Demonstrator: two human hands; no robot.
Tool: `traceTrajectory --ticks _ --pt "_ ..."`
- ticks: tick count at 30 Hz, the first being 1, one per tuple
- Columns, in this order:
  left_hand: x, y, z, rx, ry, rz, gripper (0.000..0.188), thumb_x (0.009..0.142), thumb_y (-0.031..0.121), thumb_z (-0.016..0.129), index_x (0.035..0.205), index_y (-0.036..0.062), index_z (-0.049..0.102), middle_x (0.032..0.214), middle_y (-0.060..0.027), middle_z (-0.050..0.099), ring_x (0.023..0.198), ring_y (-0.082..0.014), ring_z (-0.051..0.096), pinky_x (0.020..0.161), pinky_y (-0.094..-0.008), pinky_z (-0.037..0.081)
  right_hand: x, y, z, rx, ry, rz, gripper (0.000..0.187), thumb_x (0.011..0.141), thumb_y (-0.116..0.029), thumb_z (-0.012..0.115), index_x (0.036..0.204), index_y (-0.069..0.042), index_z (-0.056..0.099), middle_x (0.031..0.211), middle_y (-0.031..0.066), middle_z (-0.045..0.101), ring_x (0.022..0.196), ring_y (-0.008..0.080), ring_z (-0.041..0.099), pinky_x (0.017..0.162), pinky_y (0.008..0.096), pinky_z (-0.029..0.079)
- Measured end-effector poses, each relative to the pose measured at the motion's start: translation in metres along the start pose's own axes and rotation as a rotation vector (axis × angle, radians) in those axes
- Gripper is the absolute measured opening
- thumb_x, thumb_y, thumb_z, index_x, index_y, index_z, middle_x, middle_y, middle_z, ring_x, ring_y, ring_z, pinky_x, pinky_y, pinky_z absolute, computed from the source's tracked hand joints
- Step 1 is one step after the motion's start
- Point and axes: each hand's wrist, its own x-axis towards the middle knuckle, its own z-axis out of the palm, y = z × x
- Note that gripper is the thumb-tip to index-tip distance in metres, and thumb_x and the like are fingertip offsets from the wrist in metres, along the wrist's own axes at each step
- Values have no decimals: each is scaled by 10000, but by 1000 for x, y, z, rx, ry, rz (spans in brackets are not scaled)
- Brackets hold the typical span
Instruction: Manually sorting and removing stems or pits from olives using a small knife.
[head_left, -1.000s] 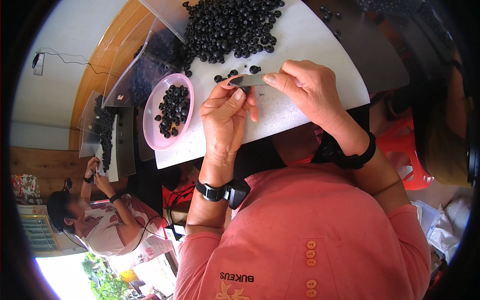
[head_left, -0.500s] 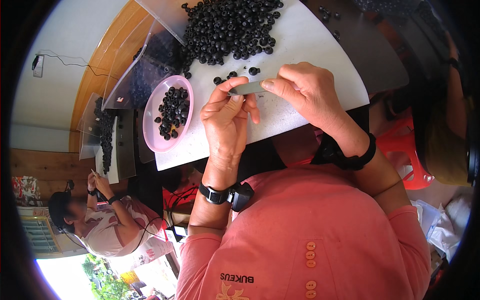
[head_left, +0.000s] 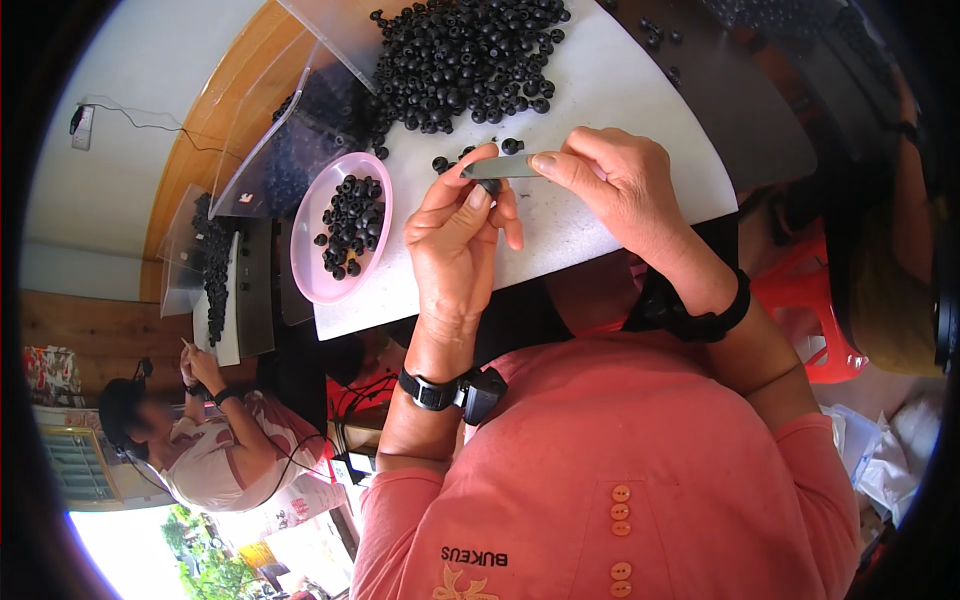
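My left hand (head_left: pixel 447 235) pinches a small round black part (head_left: pixel 489 186) between thumb and fingers; the fingers partly cover it. From the other side, my right hand (head_left: pixel 625 185) grips a flat grey blade (head_left: pixel 512 167), thumb along its near end. The blade's tip lies across the top of the black part, beside my left fingertips. Just beyond the blade sit a few loose black parts (head_left: pixel 512 146) on the white table (head_left: pixel 650 130). Left of my left hand is a pink oval bowl (head_left: pixel 314 270) with several of the same black parts inside.
A large heap of black parts (head_left: pixel 470 65) covers the table's far side, with a clear plastic bin (head_left: pixel 262 180) at its left. Another person (head_left: pixel 230 450) works at a second table on the left. A red stool (head_left: pixel 815 310) stands at the right.
The blade has tilted a little flatter over my left fingers, and more of the black part shows beneath it. Both hands keep nearly the same place; the view has shifted slightly.
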Motion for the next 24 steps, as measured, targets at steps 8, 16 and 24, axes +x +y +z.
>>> traceTrajectory --ticks 8,16,24 --pt "-1 -1 3 -43 17 -17 300 1030 -11 528 1304 -86 624 1005 -138 669 824 -207 648 585 -324 566 -1 -1 0 -3 2 -11 463 919 -369 741 639 -48 562 506 81 486 454 244 480 466 391 378" --pt "-2 0 2 -5 8 4 305 1033 7 536 1310 -91 617 1014 -136 672 827 -203 646 584 -321 564 0 -1 0 10 14 -18 475 921 -374 736 631 -48 549 506 83 478 461 239 481 473 390 382" --pt "-2 -1 0 -13 -6 -6 267 1031 -1 526 1260 -93 630 1039 -132 661 842 -208 637 585 -316 559 0 0 -1 -26 -12 -64 496 915 -370 741 612 -50 514 507 91 458 466 260 451 471 390 366"
